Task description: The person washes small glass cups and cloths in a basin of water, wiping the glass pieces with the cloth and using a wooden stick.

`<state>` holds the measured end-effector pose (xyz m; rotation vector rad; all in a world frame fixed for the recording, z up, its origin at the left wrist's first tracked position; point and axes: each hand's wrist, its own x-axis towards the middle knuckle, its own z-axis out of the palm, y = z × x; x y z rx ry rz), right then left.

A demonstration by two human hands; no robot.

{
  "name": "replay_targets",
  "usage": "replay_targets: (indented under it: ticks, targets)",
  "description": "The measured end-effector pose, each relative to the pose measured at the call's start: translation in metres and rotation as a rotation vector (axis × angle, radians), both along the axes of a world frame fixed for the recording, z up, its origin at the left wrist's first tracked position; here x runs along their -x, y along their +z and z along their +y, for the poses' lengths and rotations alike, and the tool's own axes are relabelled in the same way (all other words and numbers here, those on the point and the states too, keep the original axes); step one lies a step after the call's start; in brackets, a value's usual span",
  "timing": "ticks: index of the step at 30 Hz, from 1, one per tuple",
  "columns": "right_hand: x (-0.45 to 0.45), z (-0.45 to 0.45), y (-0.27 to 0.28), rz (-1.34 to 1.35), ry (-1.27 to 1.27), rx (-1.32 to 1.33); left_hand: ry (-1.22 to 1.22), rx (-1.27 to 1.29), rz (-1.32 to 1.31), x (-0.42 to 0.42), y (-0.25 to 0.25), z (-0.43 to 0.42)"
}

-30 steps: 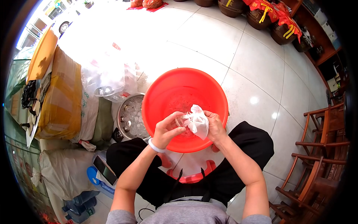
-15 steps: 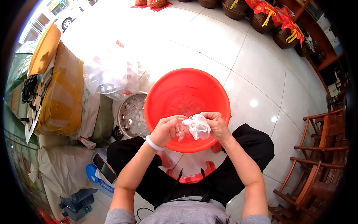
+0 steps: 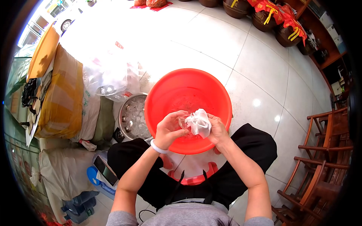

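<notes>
Over the red basin (image 3: 162,90) my left hand (image 3: 170,130) holds a small clear glass-like cup (image 3: 182,121) between thumb and fingers. My right hand (image 3: 218,130) grips a crumpled white cloth (image 3: 200,123), which is pressed against the cup's right side. Water seems to lie in the bottom of the basin, below both hands. Left of the basin stands a steel bowl (image 3: 121,119) with several clear pieces (image 3: 136,115) in it, touching or nearly touching the basin.
Clear plastic bags (image 3: 109,81) lie beyond the steel bowl. A taped carton (image 3: 62,94) stands at the left, with a phone (image 3: 105,170) nearer me. Wooden chairs (image 3: 320,150) are at the right; dark jars (image 3: 264,19) line the back. A red stool (image 3: 196,179) is between my legs.
The fingers of my left hand have shifted around the clear cup, and its thumb now reaches out to the right. The white cloth has changed shape in my right hand.
</notes>
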<state>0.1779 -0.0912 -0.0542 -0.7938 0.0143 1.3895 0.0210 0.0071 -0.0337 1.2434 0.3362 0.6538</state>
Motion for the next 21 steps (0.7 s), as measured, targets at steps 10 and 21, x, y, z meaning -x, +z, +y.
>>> replay_targets:
  ticks: [10,21]
  targets:
    - [0.0,-0.002,0.012,-0.003,0.037,-0.059,-0.083,0.447,0.131,0.005,0.011,0.006]
    - [-0.002,0.001,0.008,-0.065,0.024,-0.073,-0.079,0.279,0.165,0.004,0.014,0.003]
